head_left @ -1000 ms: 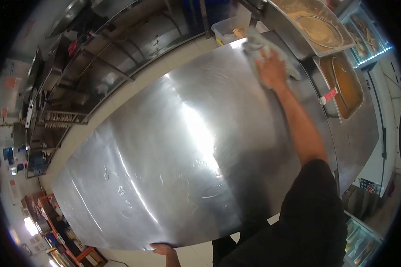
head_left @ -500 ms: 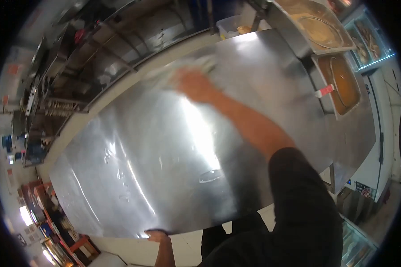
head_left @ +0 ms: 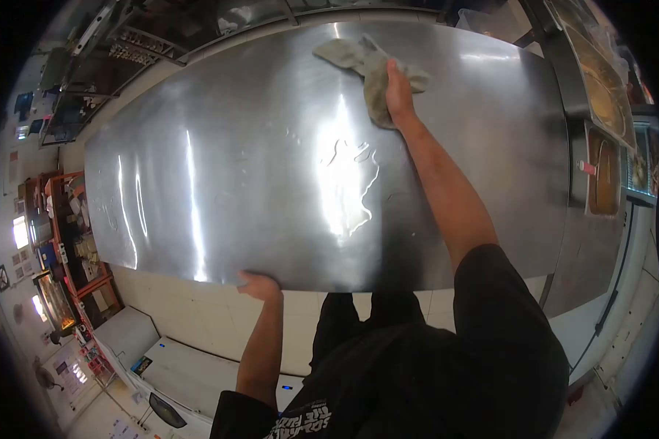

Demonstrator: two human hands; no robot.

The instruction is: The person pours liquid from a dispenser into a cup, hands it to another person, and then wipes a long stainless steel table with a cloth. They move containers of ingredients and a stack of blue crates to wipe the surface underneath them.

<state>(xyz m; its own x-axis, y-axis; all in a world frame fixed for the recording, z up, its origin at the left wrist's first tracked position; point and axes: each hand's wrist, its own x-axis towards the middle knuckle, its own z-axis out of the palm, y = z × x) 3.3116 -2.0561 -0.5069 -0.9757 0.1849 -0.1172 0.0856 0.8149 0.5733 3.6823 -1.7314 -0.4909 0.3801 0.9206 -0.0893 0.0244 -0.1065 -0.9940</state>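
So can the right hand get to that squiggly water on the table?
Probably yes. The right hand is on the cloth, just beyond the water, and I see only bare table between them. The water lies closer to the person, so it looks within reach.

The tabletop (head_left: pixel 271 161) is smooth, glossy metal (streaked wet near its middle). The crumpled rag (head_left: pixel 377 77) looks like soft, matt cloth.

White glare streaks the steel tabletop (head_left: pixel 271 183); fisheye edges bend and darken to black.
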